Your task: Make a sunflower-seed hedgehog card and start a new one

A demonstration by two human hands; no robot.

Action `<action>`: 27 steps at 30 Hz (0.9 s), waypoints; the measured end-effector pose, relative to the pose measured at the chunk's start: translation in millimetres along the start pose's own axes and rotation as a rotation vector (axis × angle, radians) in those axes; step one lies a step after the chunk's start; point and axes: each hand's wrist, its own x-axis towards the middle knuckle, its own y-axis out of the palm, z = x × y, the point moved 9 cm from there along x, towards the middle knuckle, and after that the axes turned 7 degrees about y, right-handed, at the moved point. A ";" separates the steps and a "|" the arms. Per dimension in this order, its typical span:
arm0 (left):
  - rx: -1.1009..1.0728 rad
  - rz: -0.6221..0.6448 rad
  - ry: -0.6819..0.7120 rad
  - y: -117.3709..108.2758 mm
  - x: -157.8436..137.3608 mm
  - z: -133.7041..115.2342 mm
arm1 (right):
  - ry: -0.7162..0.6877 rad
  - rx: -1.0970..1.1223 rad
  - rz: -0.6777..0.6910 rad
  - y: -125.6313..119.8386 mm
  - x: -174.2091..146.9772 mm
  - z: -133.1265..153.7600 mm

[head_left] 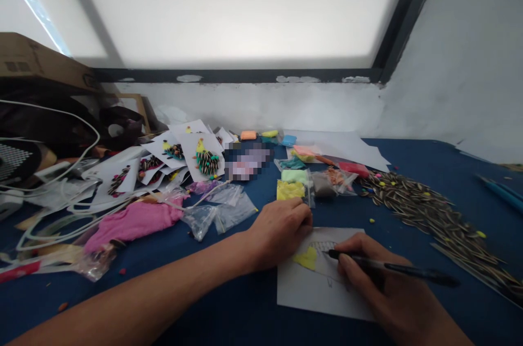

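A white sheet of paper (312, 294) lies on the blue tabletop in front of me. It carries a pencil-like outline drawing with a row of small scalloped marks and a patch of yellow clay (306, 259) pressed onto it. My right hand (379, 280) is closed around a dark pen (392, 268), its tip down at the drawing. At the paper's upper left edge rests my left hand (283, 226), its fingers curled under; the fingertips are hidden. Just beyond that hand sits a bag of yellow clay (290, 189).
Sunflower seeds (429, 207) spread along the right. At the left are cards with seed-and-clay birds (202, 158), a pink clay bag (134, 219), clear plastic bags (232, 210) and white cables (61, 237). More coloured clay packs (353, 169) lie behind; a blue tool (502, 193) is far right.
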 end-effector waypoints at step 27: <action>0.002 -0.005 0.006 0.9 -0.5 0.3 | 0.114 0.034 -0.099 -8.9 -6.3 -6.1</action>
